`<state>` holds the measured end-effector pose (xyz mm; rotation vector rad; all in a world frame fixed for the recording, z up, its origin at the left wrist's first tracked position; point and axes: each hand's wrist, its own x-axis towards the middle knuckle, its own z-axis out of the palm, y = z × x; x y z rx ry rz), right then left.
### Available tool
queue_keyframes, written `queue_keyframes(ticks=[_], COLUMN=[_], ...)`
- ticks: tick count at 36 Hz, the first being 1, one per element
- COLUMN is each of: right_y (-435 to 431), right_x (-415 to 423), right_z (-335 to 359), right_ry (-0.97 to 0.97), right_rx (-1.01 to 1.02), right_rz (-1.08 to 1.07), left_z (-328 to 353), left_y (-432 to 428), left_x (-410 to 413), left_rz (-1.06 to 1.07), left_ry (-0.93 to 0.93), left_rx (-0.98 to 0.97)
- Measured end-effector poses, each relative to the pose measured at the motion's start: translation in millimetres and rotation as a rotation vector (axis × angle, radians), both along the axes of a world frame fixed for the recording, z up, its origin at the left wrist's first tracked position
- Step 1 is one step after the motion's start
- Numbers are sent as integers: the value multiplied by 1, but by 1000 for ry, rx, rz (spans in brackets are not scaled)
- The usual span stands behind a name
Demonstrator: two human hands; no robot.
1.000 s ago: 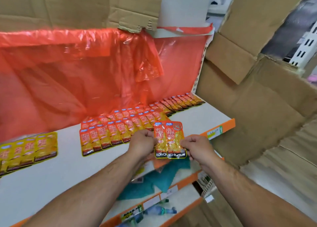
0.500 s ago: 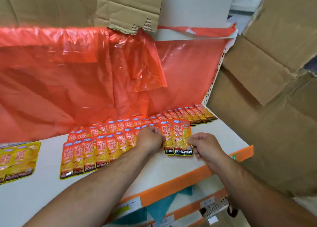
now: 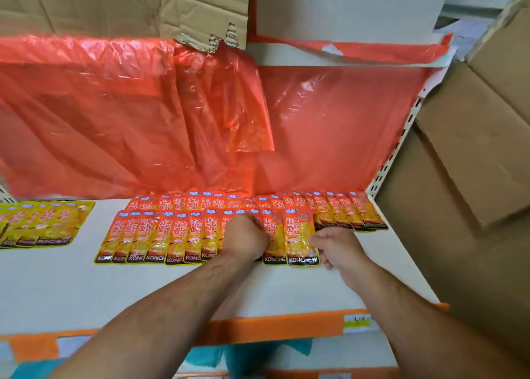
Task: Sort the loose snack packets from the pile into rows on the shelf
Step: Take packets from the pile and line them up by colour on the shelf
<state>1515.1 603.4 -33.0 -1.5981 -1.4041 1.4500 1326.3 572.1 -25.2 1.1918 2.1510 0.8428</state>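
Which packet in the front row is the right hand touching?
The last packet at the row's right end: the right hand pinches its right edge, and nothing overlaps its face.

The packet (image 3: 299, 236) pinched by the right hand (image 3: 338, 246) is orange above and yellow below, with red characters and a black band lettered in white. Packets under the left hand (image 3: 246, 236) match it. Far left of the grip, the packets (image 3: 43, 225) are yellower. The shelf (image 3: 86, 289) is white with an orange edge; behind, red translucent plastic (image 3: 129, 114) and brown cardboard (image 3: 473, 155).
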Motion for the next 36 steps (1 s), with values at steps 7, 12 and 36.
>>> queue_keyframes(ticks=[7, 12, 36], right_y=[11, 13, 6], right_x=[3, 3, 1], right_z=[-12, -16, -6], right_ry=[-18, -39, -94], right_rx=[-23, -5, 21], right_rz=[59, 54, 47], left_z=[-2, -6, -9], left_y=[2, 4, -12], left_x=[7, 9, 7], left_rz=[14, 13, -180], left_ry=[98, 148, 467], left_rx=[13, 15, 6])
